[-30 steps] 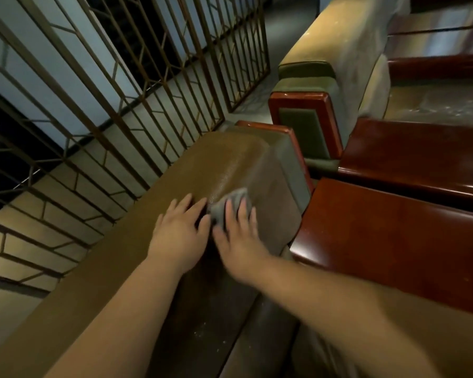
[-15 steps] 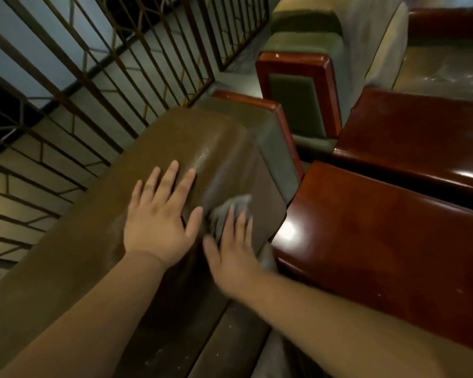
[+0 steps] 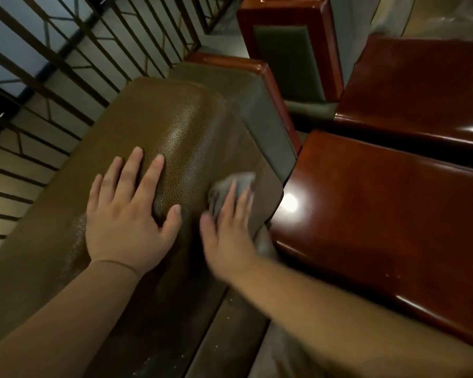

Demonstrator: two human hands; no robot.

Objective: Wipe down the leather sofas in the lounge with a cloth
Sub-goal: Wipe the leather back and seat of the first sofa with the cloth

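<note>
Two hands are on the brown leather sofa backrest (image 3: 180, 124), a short gap apart, neither touching the other. My left hand (image 3: 126, 214) lies palm-down on the rounded top of the backrest, its fingers (image 3: 133, 170) straight and slightly spread, thumb angled out toward the right hand. It holds nothing; it only rests flat on the leather. My right hand (image 3: 227, 236) sits just beside it, further down the front slope of the backrest near its end corner. Its fingers are extended over a grey cloth (image 3: 238, 184) and press it against the leather. The cloth is bunched, and part of it shows beyond the fingertips. This hand is blurred, so I cannot tell whether the thumb hooks any fold of the cloth; the fingers read as laid flat on it, not curled round it.

Relative to the backrest: its pebbled grain shows a sheen along the crest ahead of the left hand. A grey-green padded side panel (image 3: 260, 105) with a red-brown wooden trim adjoins the backrest's far end. A glossy red-brown wooden armrest (image 3: 380, 214) runs alongside the backrest's end on the right, carrying a bright light reflection close to the cloth. A second wooden armrest (image 3: 421, 85) lies beyond it. A dark metal grille (image 3: 66, 58) stands behind the backrest on the left.
</note>
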